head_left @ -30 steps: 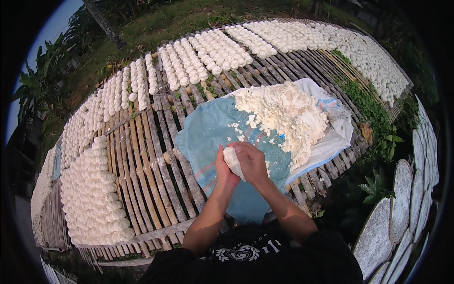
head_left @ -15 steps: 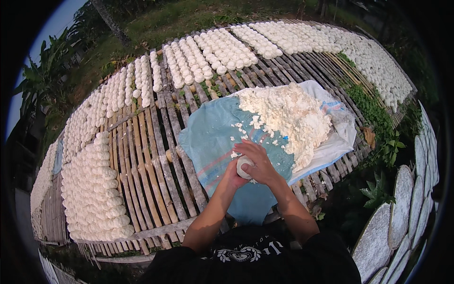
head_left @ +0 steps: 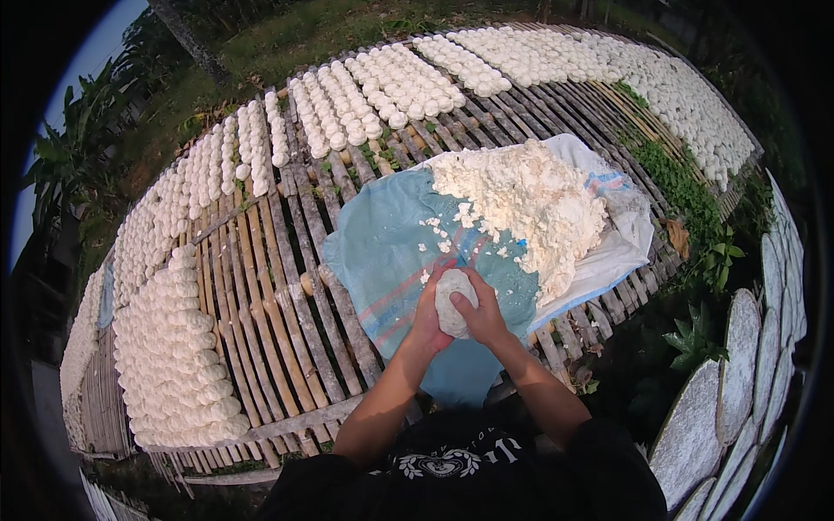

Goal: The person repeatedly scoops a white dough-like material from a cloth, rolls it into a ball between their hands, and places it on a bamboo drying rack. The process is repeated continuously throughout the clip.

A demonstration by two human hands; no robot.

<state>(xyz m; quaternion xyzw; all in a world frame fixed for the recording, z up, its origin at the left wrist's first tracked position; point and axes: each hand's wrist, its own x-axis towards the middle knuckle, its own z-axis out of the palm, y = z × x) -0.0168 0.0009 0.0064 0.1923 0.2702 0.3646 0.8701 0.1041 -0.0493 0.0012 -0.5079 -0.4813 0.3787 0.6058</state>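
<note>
Both my hands wrap a pale, rounded lump of dough-like mash (head_left: pixel 453 304) just above the near part of a blue-green sheet (head_left: pixel 382 234). My left hand (head_left: pixel 427 318) cups its left side, and my right hand (head_left: pixel 487 314) closes round the right side with the thumb laid across the top. Beyond them, a heap of crumbly cream-white mash (head_left: pixel 530 204) covers the right part of the sheet. Small crumbs (head_left: pixel 437 227) lie scattered between the heap and my hands.
Slatted bamboo racks (head_left: pixel 261 286) spread all around. Rows of white balls (head_left: pixel 174 347) stand at the left, with more white balls (head_left: pixel 408 82) along the far side. A white sack (head_left: pixel 632 230) lies under the heap. Round grey-white discs (head_left: pixel 695 434) lean at the right, beside green plants (head_left: pixel 695 339).
My right hand has slid down from over the top of the lump to its right side. More of the lump's upper face now shows. The view has shifted slightly.
</note>
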